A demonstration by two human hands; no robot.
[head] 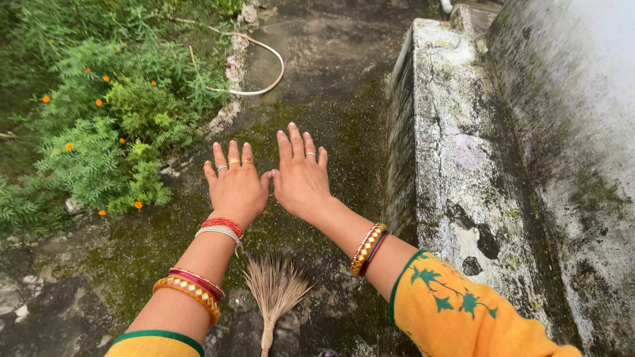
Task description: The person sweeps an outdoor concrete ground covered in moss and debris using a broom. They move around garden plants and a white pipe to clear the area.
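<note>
While both my arms were stretched out over the damp, mossy concrete path [317, 73], my left hand [236, 187] and my right hand [301, 178] were flat, palms down, fingers spread, thumbs nearly touching, and neither held anything. 1 grass broom [274, 291] lay on the ground below and between my forearms, its fan of pale bristles pointing away from me, its bound handle toward my feet, apart from both hands.

To handle such a broom well, I judged the grip belonged on the bound handle, low and firm, with the bristles kept at a slant so they would drag across the moss rather than dig in; the slick green film looked slippery, so short strokes seemed wiser.

No package, label or sign showed anywhere. A pale hose [261, 63] curved on the path ahead, marigold plants [99, 132] with small orange flowers filled the bed at my left, and a stained grey concrete ledge [456, 152] ran along my right, under a weathered wall [575, 99]
</note>
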